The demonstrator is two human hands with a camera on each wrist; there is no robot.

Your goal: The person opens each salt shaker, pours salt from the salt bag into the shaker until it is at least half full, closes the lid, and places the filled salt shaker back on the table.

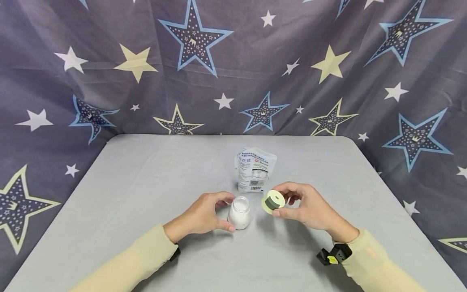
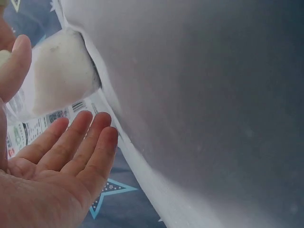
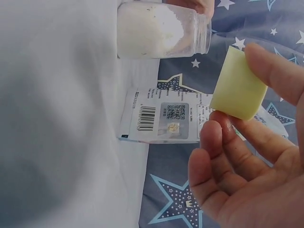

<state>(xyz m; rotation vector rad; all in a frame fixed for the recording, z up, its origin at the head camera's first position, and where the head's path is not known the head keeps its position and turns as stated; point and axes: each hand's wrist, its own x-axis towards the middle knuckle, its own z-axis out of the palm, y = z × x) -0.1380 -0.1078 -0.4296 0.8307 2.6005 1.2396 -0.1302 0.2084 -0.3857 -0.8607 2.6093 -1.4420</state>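
Observation:
A small clear glass jar (image 1: 239, 215), partly filled with white grains, stands uncovered and upright on the table. My left hand (image 1: 206, 214) is at its left side, thumb in front and fingers behind. In the left wrist view these fingers (image 2: 71, 147) are straight and spread beside the jar (image 2: 66, 71). To the right of the jar, my right hand (image 1: 310, 207) pinches a pale yellow-green lid (image 1: 273, 201) between thumb and fingers, tilted and raised. The right wrist view shows the side of this lid (image 3: 240, 85) level with the jar's threaded mouth (image 3: 203, 34).
Behind the jar stands a white printed pouch (image 1: 256, 170) with Chinese text and a barcode. A grey cloth covers the table (image 1: 146, 174). A dark curtain with stars (image 1: 226, 61) hangs beyond the table's back edge.

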